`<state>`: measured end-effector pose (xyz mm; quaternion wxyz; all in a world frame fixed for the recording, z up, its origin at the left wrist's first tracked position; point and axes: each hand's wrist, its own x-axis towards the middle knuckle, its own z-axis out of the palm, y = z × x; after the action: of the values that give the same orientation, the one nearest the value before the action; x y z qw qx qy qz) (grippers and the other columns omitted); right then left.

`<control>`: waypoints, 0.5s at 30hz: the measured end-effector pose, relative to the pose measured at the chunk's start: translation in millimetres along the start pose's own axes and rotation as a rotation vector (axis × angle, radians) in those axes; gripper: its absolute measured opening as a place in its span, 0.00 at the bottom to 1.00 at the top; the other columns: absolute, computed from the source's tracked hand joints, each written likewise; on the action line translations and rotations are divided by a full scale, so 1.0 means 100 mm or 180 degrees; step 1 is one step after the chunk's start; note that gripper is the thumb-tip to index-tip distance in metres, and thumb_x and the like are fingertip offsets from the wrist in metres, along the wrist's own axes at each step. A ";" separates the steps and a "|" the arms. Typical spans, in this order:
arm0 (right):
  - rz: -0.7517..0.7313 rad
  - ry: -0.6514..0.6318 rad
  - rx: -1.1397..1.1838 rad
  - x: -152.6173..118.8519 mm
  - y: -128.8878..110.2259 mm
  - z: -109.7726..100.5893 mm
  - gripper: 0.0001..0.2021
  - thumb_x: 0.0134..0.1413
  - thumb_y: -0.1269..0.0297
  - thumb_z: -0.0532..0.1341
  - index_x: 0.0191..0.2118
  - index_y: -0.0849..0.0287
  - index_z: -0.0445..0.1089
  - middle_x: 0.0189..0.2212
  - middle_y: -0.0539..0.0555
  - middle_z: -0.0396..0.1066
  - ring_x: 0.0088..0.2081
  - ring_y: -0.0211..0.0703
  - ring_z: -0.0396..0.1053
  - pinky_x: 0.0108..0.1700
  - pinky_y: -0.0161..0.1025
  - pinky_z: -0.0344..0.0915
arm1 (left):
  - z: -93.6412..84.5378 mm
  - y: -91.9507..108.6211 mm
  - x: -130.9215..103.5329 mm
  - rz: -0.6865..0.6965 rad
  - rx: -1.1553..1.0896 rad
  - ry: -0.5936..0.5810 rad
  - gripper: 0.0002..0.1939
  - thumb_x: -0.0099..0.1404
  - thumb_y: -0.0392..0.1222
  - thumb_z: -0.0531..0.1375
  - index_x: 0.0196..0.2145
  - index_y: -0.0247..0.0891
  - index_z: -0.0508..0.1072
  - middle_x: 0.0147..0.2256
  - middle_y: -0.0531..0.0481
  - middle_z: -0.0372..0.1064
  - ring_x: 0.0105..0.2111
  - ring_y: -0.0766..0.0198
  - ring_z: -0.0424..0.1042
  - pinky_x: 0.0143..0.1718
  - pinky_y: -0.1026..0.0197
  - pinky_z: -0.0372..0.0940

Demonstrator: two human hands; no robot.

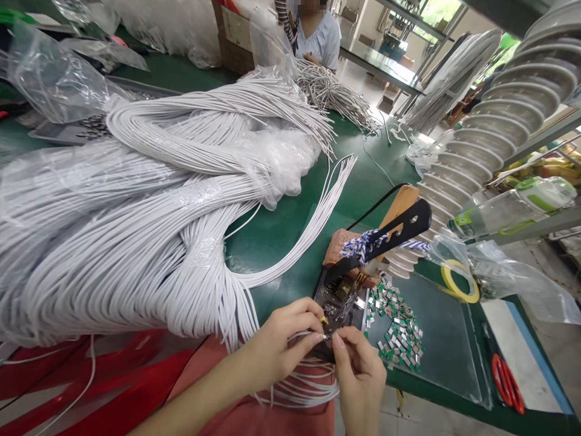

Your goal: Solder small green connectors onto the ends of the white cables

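My left hand [290,342] pinches the end of a thin white cable between thumb and forefinger. Its fingertips nearly meet those of my right hand [358,366], which is closed at the cable's tip; what that hand holds is too small to make out. Just beyond my fingers lies a dark tray [333,312] beneath a soldering fixture with a black perforated bar [411,225] and a reddish brick [338,247]. Small green and silver connector boards [394,327] are scattered right of it. More white cables [313,387] hang below my hands, over my lap.
Large bundles of white cable [136,242] cover the left side. A ribbed duct [494,121] comes down at the right, near a bottle [512,209], yellow tape [459,281] and red-handled scissors [507,384]. A person [318,36] sits across the table.
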<state>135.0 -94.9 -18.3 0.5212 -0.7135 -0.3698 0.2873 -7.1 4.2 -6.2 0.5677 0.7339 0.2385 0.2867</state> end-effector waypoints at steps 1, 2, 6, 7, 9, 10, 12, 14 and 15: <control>-0.0009 -0.0032 0.0001 0.00 -0.01 -0.01 0.11 0.55 0.57 0.64 0.29 0.59 0.74 0.23 0.50 0.68 0.22 0.36 0.62 0.24 0.31 0.60 | -0.01 0.01 0.00 -0.0007 0.0042 -0.0026 0.08 0.69 0.32 0.54 0.33 0.35 0.72 0.41 0.46 0.65 0.39 0.63 0.69 0.42 0.65 0.63; -0.0004 -0.0061 0.0036 0.01 -0.01 -0.02 0.10 0.55 0.57 0.64 0.29 0.59 0.74 0.24 0.50 0.68 0.23 0.36 0.63 0.24 0.31 0.61 | -0.02 0.01 0.00 -0.0010 0.0083 -0.0052 0.08 0.69 0.32 0.54 0.33 0.35 0.72 0.42 0.46 0.64 0.37 0.64 0.69 0.42 0.65 0.63; 0.0185 -0.0216 0.0392 0.01 0.00 -0.03 0.08 0.55 0.59 0.65 0.33 0.58 0.73 0.25 0.48 0.66 0.22 0.34 0.59 0.24 0.30 0.58 | -0.02 0.04 0.00 -0.0023 0.0176 -0.0096 0.10 0.69 0.32 0.53 0.31 0.34 0.72 0.42 0.46 0.62 0.32 0.67 0.67 0.39 0.65 0.63; 0.0241 -0.0242 0.0467 0.02 0.01 -0.03 0.07 0.55 0.60 0.65 0.34 0.58 0.72 0.25 0.48 0.65 0.22 0.33 0.58 0.23 0.30 0.58 | -0.02 0.05 -0.01 -0.0025 0.0185 -0.0095 0.11 0.69 0.32 0.52 0.30 0.34 0.71 0.42 0.46 0.62 0.33 0.66 0.67 0.40 0.65 0.63; 0.0271 -0.0243 0.0572 0.02 0.03 -0.02 0.07 0.55 0.60 0.65 0.34 0.57 0.71 0.26 0.47 0.63 0.22 0.32 0.56 0.24 0.29 0.57 | 0.00 0.04 -0.01 -0.0018 0.0202 -0.0108 0.12 0.69 0.32 0.52 0.30 0.34 0.71 0.40 0.46 0.65 0.35 0.64 0.68 0.41 0.64 0.63; 0.0254 -0.0235 0.0599 0.02 0.04 -0.02 0.07 0.54 0.60 0.65 0.34 0.57 0.70 0.26 0.47 0.63 0.22 0.32 0.57 0.24 0.29 0.57 | 0.01 0.03 -0.01 -0.0004 0.0206 -0.0119 0.12 0.69 0.32 0.51 0.30 0.34 0.71 0.39 0.45 0.66 0.36 0.63 0.69 0.42 0.64 0.63; 0.0208 -0.0244 0.0606 0.02 0.04 0.00 0.07 0.55 0.61 0.65 0.33 0.57 0.69 0.27 0.47 0.63 0.24 0.33 0.59 0.26 0.29 0.58 | 0.03 0.01 -0.01 0.0030 0.0208 -0.0104 0.11 0.69 0.32 0.51 0.30 0.33 0.70 0.37 0.45 0.69 0.37 0.62 0.70 0.42 0.64 0.63; 0.0182 -0.0235 0.0578 0.03 0.02 0.00 0.07 0.56 0.61 0.65 0.34 0.57 0.68 0.28 0.47 0.62 0.25 0.34 0.59 0.26 0.29 0.57 | 0.04 0.00 0.00 0.0032 0.0182 -0.0071 0.11 0.68 0.32 0.52 0.29 0.33 0.70 0.36 0.44 0.71 0.36 0.62 0.71 0.40 0.64 0.64; 0.0154 -0.0226 0.0566 0.03 0.01 0.00 0.07 0.56 0.61 0.64 0.34 0.56 0.67 0.29 0.47 0.62 0.25 0.34 0.59 0.26 0.29 0.57 | 0.04 0.00 0.00 0.0010 0.0159 -0.0057 0.11 0.68 0.32 0.52 0.29 0.33 0.70 0.35 0.44 0.71 0.36 0.62 0.71 0.39 0.64 0.64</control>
<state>136.6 -92.8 -19.6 0.5619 -0.6625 -0.3438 0.3565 -3.8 1.3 -6.7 0.5508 0.7508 0.2393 0.2749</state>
